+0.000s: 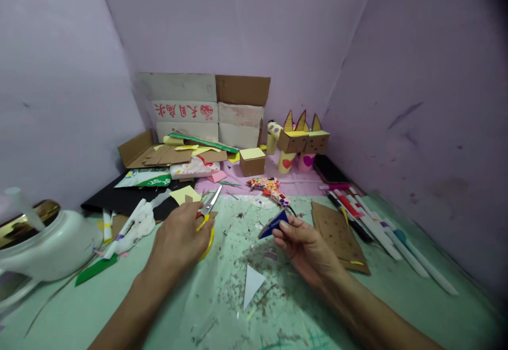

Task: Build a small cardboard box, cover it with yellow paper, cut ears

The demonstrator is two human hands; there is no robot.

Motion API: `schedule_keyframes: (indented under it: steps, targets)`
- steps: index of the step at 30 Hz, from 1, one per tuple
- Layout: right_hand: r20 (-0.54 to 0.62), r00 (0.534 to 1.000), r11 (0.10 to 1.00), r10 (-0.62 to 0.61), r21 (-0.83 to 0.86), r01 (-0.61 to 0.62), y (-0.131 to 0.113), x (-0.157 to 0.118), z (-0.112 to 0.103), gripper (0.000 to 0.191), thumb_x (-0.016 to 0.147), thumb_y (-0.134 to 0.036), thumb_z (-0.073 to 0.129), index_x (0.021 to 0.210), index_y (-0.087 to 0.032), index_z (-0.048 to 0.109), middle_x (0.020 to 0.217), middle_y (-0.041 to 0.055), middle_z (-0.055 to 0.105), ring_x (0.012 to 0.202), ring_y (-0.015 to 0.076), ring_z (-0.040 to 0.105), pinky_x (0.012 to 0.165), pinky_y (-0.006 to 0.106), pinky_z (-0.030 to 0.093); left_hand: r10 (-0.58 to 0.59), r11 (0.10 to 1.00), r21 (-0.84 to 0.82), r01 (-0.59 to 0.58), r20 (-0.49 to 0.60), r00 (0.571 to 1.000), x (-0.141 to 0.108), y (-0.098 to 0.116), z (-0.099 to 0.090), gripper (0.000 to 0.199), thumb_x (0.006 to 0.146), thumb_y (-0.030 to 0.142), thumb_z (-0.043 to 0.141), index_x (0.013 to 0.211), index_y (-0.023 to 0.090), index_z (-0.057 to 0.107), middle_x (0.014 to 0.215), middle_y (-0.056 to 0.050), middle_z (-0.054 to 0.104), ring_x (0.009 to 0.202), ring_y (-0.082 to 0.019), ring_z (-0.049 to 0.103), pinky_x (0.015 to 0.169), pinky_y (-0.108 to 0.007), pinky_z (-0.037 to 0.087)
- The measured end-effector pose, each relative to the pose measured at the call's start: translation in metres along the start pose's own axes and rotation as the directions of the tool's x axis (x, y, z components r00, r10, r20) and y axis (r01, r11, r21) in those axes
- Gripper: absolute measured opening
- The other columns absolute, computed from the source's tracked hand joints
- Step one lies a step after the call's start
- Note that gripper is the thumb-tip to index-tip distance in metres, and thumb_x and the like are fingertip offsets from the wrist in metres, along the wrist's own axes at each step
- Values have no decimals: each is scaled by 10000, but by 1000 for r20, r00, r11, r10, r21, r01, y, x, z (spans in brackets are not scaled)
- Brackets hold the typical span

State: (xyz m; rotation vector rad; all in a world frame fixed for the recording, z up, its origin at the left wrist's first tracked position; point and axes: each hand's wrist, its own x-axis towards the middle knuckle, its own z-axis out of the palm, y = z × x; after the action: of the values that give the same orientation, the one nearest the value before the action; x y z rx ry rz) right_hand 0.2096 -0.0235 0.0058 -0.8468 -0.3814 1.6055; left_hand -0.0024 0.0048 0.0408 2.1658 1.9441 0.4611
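Observation:
My left hand (180, 239) is closed round the yellow handles of a pair of scissors (210, 204). The metal blades point up and away to the right, and the fingers partly hide the handles. Between thumb and fingers, my right hand (301, 244) pinches a small dark blue cardboard triangle (273, 225) with pale print on it. Below and between the hands, a white paper triangle (253, 285) lies flat on the green table cover. Just beyond the blue triangle rests a hot glue gun (272, 188) with a colourful pattern.
Cardboard figures with pointed ears (294, 141) stand at the back beside a small cardboard box (252, 162). An opened carton (186, 109) leans on the back wall. Markers (377, 228) and a brown cardboard piece (337, 236) lie right; a white pot (51, 244) stands left.

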Motion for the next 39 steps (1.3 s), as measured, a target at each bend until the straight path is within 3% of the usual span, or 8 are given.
schedule_keyframes:
  steps: [1,4,9,14,23,30,39]
  targets:
    - [13,1000,1000,12,-9,-12,2,0,0,278,450,-125,879,613,-142,655,531,-32,676,478,88,659,478,120,550,12,984,-177,-13,-5,1000,-4,8,3,337,771,371,514,1000,145,612,910,-111,646,853,-256,597,727,-339,451]
    - [49,998,999,31,-36,-29,9,-3,1,255,481,-163,875,627,-127,670,555,-2,689,492,93,659,500,134,552,116,834,-550,40,246,962,-16,32,16,316,698,356,587,924,143,648,810,-67,662,739,-197,596,677,-291,460]
    - [58,998,996,32,-89,-27,16,-8,6,261,492,-186,869,638,-126,661,570,10,690,495,103,651,498,167,546,127,739,-673,24,173,977,-21,45,25,117,642,252,526,599,154,572,586,-6,544,573,-132,481,538,-246,372]
    - [73,995,982,67,-183,-53,18,-13,10,261,475,-180,832,612,-133,615,495,-24,624,436,107,607,445,203,518,100,574,-810,115,208,973,-10,34,13,139,566,286,560,566,147,559,504,35,461,497,-94,390,481,-229,299]
    - [63,928,902,368,-267,-340,13,-8,5,136,513,-127,701,618,-116,616,472,-25,588,409,73,563,384,141,485,-31,304,-877,373,382,924,-5,38,29,104,490,242,546,445,164,493,363,42,447,374,-69,363,413,-214,247]
    - [90,893,873,440,-275,-402,13,-5,1,114,550,-109,695,641,-104,626,474,-9,610,406,70,565,385,134,492,-53,287,-879,381,383,922,-6,38,29,133,483,228,548,399,167,466,345,51,421,359,-63,349,391,-201,235]
    - [76,900,878,429,-268,-396,13,-6,3,133,534,-111,714,641,-92,637,474,-7,616,400,67,569,382,133,510,-14,263,-863,431,443,896,-5,35,30,110,497,246,567,458,158,514,388,49,474,359,-67,393,392,-195,286]
